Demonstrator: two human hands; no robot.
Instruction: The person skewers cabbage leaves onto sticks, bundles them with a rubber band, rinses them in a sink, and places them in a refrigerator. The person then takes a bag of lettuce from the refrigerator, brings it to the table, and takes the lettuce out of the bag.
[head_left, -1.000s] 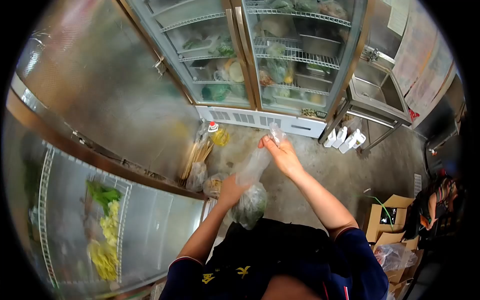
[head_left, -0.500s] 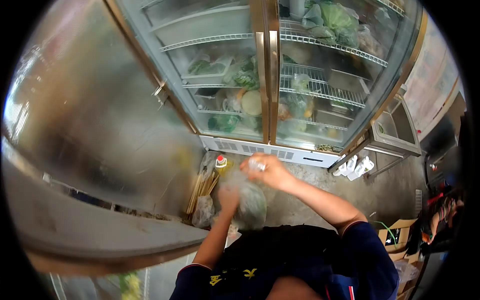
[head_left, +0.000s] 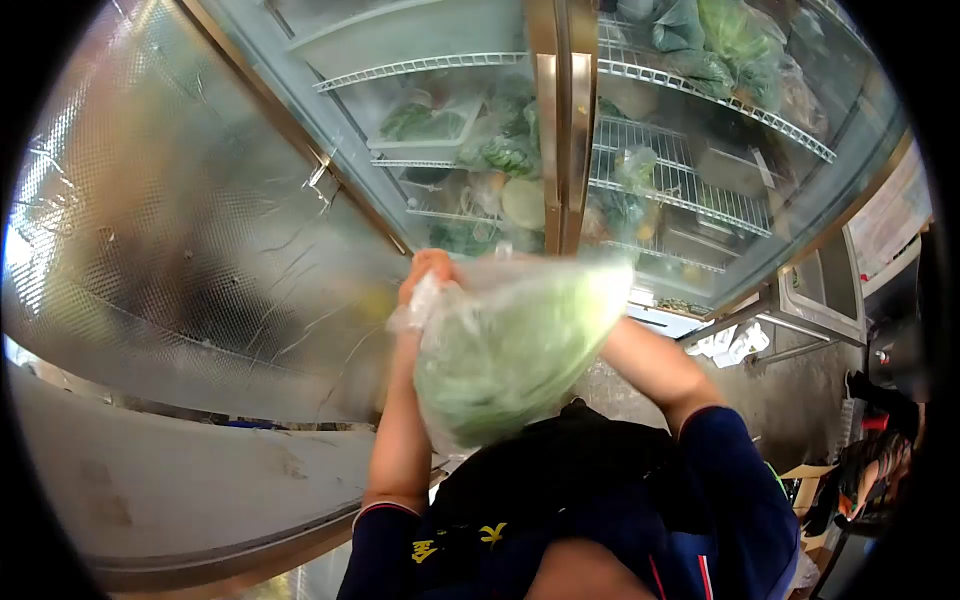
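Observation:
A clear plastic bag of green leafy vegetables hangs in front of my chest, smeared a little by motion. My left hand is closed on the gathered, twisted end of the bag at its upper left. Behind the bag is my right hand; only its forearm shows at the bag's right side, and the fingers are hidden. Just beyond the bag stands the glass-door fridge, its two doors shut, with bagged greens and a white tray of greens on wire racks inside.
A large metal-lined door stands on the left. On the right are a steel sink, white jugs on the floor, cardboard boxes and part of another person at the edge.
The bag has been raised toward the camera, its knotted end now at the upper left in my left hand. My right hand has gone behind it. The view has moved closer to the fridge.

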